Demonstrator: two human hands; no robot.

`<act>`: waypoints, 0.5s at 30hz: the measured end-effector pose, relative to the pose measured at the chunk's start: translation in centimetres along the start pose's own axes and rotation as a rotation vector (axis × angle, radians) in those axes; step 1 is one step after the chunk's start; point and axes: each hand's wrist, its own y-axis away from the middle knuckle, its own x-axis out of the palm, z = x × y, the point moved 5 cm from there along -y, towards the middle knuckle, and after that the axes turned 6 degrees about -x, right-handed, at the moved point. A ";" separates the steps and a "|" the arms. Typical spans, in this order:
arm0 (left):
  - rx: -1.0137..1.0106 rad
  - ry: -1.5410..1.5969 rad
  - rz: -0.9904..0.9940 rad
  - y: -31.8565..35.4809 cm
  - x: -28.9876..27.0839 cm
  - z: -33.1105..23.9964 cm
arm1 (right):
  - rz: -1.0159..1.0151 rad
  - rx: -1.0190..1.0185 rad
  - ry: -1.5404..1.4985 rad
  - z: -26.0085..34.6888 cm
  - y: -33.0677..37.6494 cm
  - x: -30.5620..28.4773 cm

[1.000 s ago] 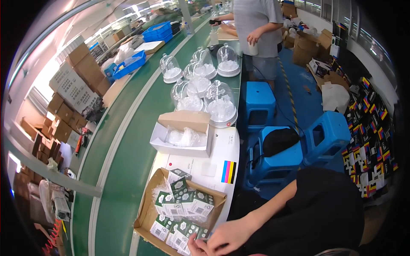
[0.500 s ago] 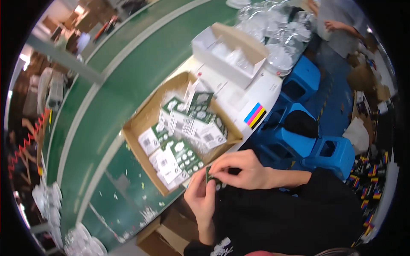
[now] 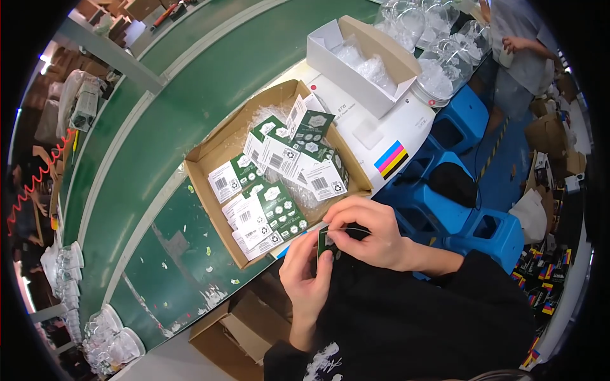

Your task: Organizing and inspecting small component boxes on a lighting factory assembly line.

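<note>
One green card (image 3: 322, 243) is pinched by left hand (image 3: 304, 272) and right hand (image 3: 376, 237), other cards (image 3: 277, 206) being left in the carton (image 3: 230, 130) just beyond.

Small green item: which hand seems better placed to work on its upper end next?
Probably the right grip: it is at the upper end of the small green item, while the left grip holds it lower down.

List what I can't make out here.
Head view: part of the green package, hidden by left hand and right hand.
Head view: whether the right hand grips it, hidden by fingers.
Head view: floor of the cardboard box, under packages and clear wrap.
Head view: top of another person, cut off by upper edge.
</note>
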 end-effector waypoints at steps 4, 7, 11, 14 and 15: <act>0.014 -0.047 -0.011 0.0 0.1 -0.2 | -0.008 0.012 0.013 -0.1 0.0 0.0; -0.013 -0.158 0.027 -0.2 0.0 0.2 | 0.013 -0.035 0.054 -0.1 -0.5 0.1; -0.013 -0.153 0.045 -0.3 0.3 0.5 | 0.029 -0.024 0.091 -0.1 -0.5 0.0; -0.069 -0.057 -0.005 -0.2 -0.1 1.1 | 0.051 -0.018 0.080 -0.4 -0.7 0.3; -0.046 -0.057 0.009 -0.1 -0.1 0.8 | 0.095 0.011 0.055 -0.6 -0.7 0.6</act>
